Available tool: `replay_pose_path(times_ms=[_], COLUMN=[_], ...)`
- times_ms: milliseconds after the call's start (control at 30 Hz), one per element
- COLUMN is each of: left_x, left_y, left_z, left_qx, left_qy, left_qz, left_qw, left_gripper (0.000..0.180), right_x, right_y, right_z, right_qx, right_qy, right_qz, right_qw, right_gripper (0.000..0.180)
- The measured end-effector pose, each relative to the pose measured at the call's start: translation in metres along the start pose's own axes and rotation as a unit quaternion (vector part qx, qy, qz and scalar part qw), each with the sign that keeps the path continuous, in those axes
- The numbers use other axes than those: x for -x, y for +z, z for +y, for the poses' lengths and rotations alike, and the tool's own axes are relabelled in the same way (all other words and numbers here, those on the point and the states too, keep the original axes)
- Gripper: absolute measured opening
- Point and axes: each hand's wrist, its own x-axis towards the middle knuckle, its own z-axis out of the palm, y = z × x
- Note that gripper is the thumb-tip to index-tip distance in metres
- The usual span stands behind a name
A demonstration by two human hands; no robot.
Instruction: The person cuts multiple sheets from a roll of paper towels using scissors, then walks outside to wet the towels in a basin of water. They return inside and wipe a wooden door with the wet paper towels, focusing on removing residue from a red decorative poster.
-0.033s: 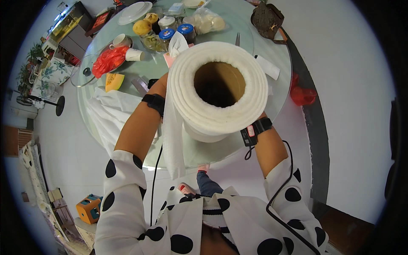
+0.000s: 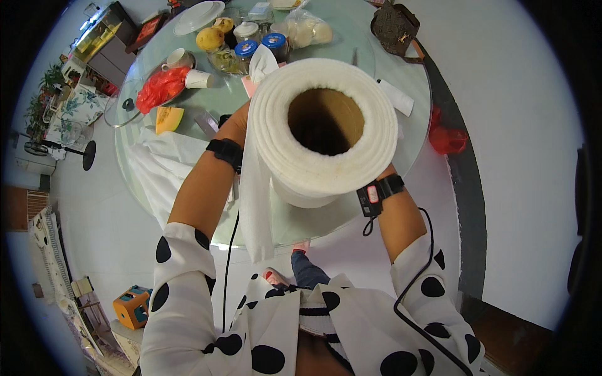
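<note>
A large white roll of paper towels [image 2: 376,116] with a brown cardboard core is held up in front of me over the glass table, its hollow end facing me. My left hand [image 2: 236,127] grips it from the left and my right hand [image 2: 390,170] from the right; the fingers of both are hidden behind the roll. A loose strip of paper [image 2: 257,219] hangs from the roll's left side. More white paper sheeting [image 2: 157,163] lies crumpled on the table by my left forearm.
The round glass table [image 2: 301,232] bears blue-lidded jars [image 2: 276,45], yellow fruit [image 2: 210,39], a melon slice [image 2: 168,119], a red plastic bag [image 2: 162,91], a paper cup [image 2: 199,79] and a small white roll [image 2: 396,98]. A brown bag [image 2: 395,28] sits at the far right edge. Black cables run along both arms.
The roll has shifted very slightly to the right and tilted a little in my hands. Everything else looks the same.
</note>
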Motion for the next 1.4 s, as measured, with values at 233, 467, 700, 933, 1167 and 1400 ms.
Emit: replay_pose_path(times_ms=[233, 467, 700, 933, 1167, 1400], left_x=[0.125, 0.301, 0.307, 0.307, 0.331, 0.328], left_y=[-0.028, 0.065, 0.126, 0.097, 0.021, -0.041], left_z=[-0.028, -0.144, -0.211, -0.136, -0.12, -0.12], left_qx=[0.026, 0.112, 0.493, 0.499, 0.364, 0.17], left_qy=[-0.041, -0.396, -0.356, -0.195, -0.269, -0.294], left_qz=[0.203, -0.208, -0.091, -0.136, -0.009, 0.066], left_qw=[0.978, 0.887, 0.789, 0.833, 0.892, 0.938], left_gripper=[0.019, 0.066, 0.096, 0.07, 0.032, 0.033], right_x=[0.116, 0.385, 0.468, 0.507, 0.499, 0.437], right_y=[-0.103, -0.094, 0.036, 0.107, 0.059, 0.041], right_z=[-0.012, 0.033, 0.021, 0.088, 0.064, 0.044], right_qx=[0.071, 0.091, -0.033, 0.106, 0.111, 0.024], right_qy=[0.03, 0.286, 0.425, 0.394, 0.392, 0.405], right_qz=[0.247, -0.042, -0.224, -0.104, -0.112, -0.099], right_qw=[0.966, 0.953, 0.876, 0.907, 0.906, 0.908], right_gripper=[0.017, 0.056, 0.043, 0.028, 0.029, 0.025])
